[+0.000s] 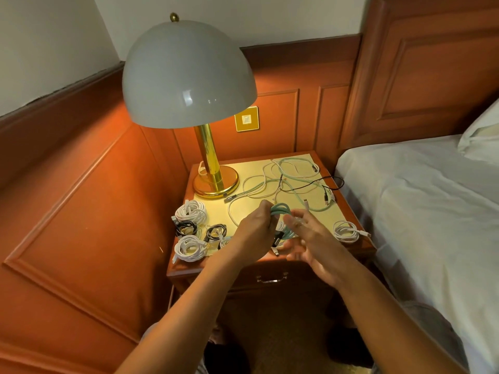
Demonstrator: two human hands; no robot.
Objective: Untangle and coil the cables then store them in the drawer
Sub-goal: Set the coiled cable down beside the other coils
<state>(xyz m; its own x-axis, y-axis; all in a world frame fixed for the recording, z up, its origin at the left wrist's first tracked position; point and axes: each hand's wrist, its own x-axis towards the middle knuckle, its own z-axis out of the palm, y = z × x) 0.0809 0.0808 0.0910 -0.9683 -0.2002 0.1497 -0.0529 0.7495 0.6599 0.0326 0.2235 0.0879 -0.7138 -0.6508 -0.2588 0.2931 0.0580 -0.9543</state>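
Head view: the landmark is the brass-stemmed lamp (205,109) with a pale dome shade, standing at the back left corner of the nightstand (348,209).

In front of the lamp's base and toward the nightstand's front edge, the person's left hand (255,232) has its fingers curled round a partly wound coil of green cable (280,210), with the loops standing up above the knuckles. Just to the right of that coil, the right hand (310,238) is blurred; its fingers look spread and relaxed, and whether they touch the cable cannot be told. The green cable's free length runs away from the coil toward the back right, into a loose tangle of white, pale green and black cables (289,179) that lies to the right of the lamp base.

In front of the lamp base, along the nightstand's left side, lie finished bundles: a white coil (191,211) nearest the lamp, a black coil (185,228) and a second black coil (216,233) in front of it, and another white coil (189,248) at the front edge. A further white coil (347,231) lies at the front right corner, well apart from the lamp.

Below the top, the drawer (271,279) with its metal handle is closed. A bed (421,201) with white sheets stands to the right of the nightstand.
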